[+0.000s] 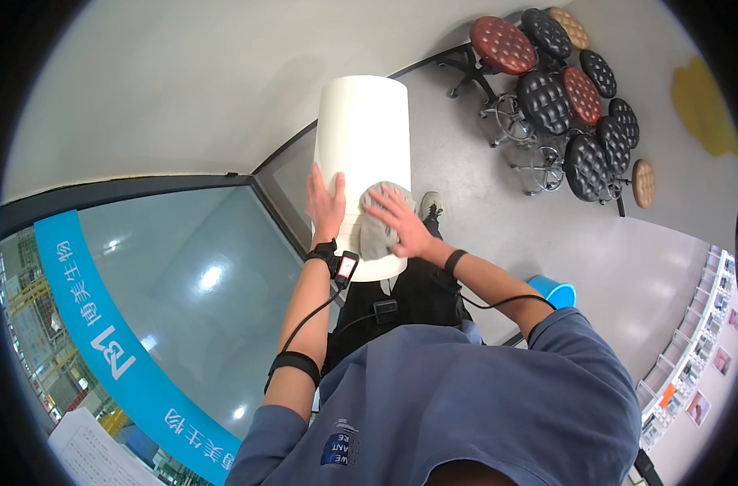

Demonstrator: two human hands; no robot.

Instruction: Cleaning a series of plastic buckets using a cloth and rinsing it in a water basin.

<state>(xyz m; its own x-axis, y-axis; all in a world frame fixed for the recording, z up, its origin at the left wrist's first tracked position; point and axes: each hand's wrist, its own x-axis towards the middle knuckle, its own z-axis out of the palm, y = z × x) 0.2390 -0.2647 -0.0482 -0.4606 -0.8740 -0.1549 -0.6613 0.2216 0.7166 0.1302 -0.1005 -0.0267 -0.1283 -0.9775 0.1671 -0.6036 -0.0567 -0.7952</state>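
A tall white cylindrical object (369, 121) with a smooth surface stands directly before me; its exact kind cannot be told. Against its left side lies my left hand (325, 206), fingers spread, touching the surface and grasping nothing. Over a crumpled grey cloth (376, 234) on the lower right part of the cylinder, my right hand (405, 223) is laid flat with fingers apart, keeping the cloth pressed to the white surface. Part of the cloth is hidden under that hand.
Several round cushioned stools (545, 103) on wheeled bases cluster at the upper right. A blue bucket (554, 290) is on the floor by my right elbow. To the left is a glass panel (205, 243) with a dark frame and a blue printed band (95, 340). White shelving (688, 346) lines the right.
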